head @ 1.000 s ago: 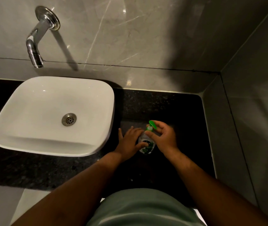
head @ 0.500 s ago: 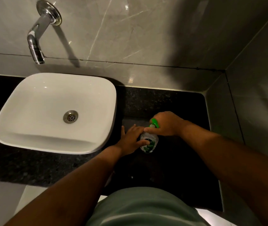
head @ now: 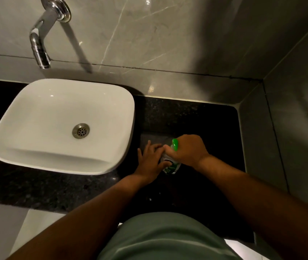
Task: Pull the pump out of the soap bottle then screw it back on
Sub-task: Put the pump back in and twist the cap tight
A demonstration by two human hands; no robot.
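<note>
A small clear soap bottle (head: 171, 167) with a green and white label stands on the black granite counter (head: 196, 124), right of the sink. My left hand (head: 150, 162) wraps its body from the left, thumb across the label. My right hand (head: 188, 150) closes over the bottle's neck from the right, gripping the green pump (head: 175, 144), whose nozzle sticks out between thumb and fingers. The pump sits on the bottle's top; the collar and neck are hidden under my fingers.
A white basin (head: 63, 126) with a steel drain lies to the left, under a chrome wall tap (head: 40, 44). Grey marble walls close the counter at the back and right. My grey-green shirt (head: 164, 237) fills the bottom.
My right hand has turned from palm-open beside the pump to clamped over it, the wrist rolling over and the forearm swinging out to the right. The left hand stays on the bottle.
</note>
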